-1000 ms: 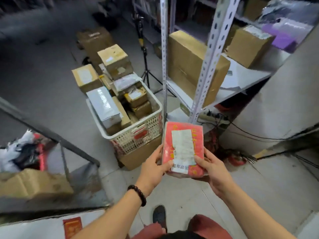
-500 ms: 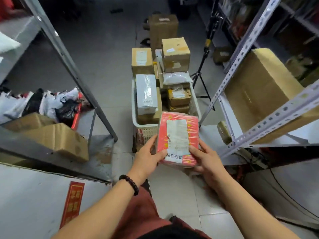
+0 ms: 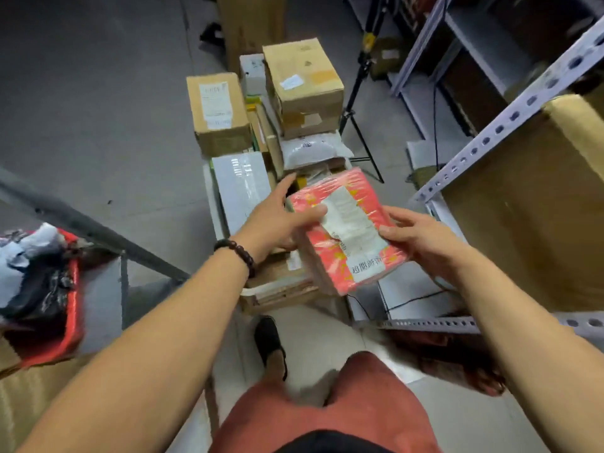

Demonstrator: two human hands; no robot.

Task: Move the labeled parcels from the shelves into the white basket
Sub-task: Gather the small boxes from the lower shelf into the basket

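Observation:
I hold a red parcel (image 3: 346,230) with a white label in both hands, tilted, right above the near end of the white basket (image 3: 214,204). My left hand (image 3: 277,217) grips its left edge, thumb on top. My right hand (image 3: 415,237) grips its right edge, thumb on the label. The basket is piled with parcels: a grey-white box (image 3: 240,188), a white padded bag (image 3: 313,148) and brown cardboard boxes (image 3: 302,83) stacked at its far end. Most of the basket's rim is hidden by parcels and my hands.
A metal shelf post (image 3: 510,116) and a big cardboard box (image 3: 536,207) stand at right. A tripod (image 3: 359,93) stands behind the basket. At left a slanted shelf bar (image 3: 81,223) crosses over a red bin of bags (image 3: 42,282). My foot (image 3: 269,344) is on the floor below.
I have stepped closer to the basket. The red parcel has moved forward over the basket's near end and tilted to the right, still held by both hands.

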